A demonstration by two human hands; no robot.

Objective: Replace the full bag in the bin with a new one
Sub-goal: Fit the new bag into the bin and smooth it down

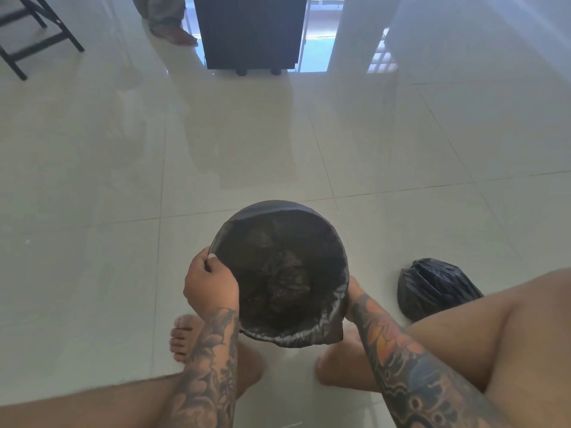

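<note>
A round bin (247,213) stands on the tiled floor between my bare feet, lined with a black bag (278,273) whose edge is folded over the rim. My left hand (210,282) grips the bag's edge at the rim's left side, thumb curled over it. My right hand (353,296) is at the rim's right side, mostly hidden behind the folded plastic, and its fingers cannot be made out. A tied, full black bag (435,287) lies on the floor to the right of the bin.
Glossy pale floor tiles (216,134) stretch ahead. A dark cabinet on castors (251,32) stands at the back, another person's bare foot (177,35) beside it. Black frame legs (40,32) stand at the far left. My knees flank the bin.
</note>
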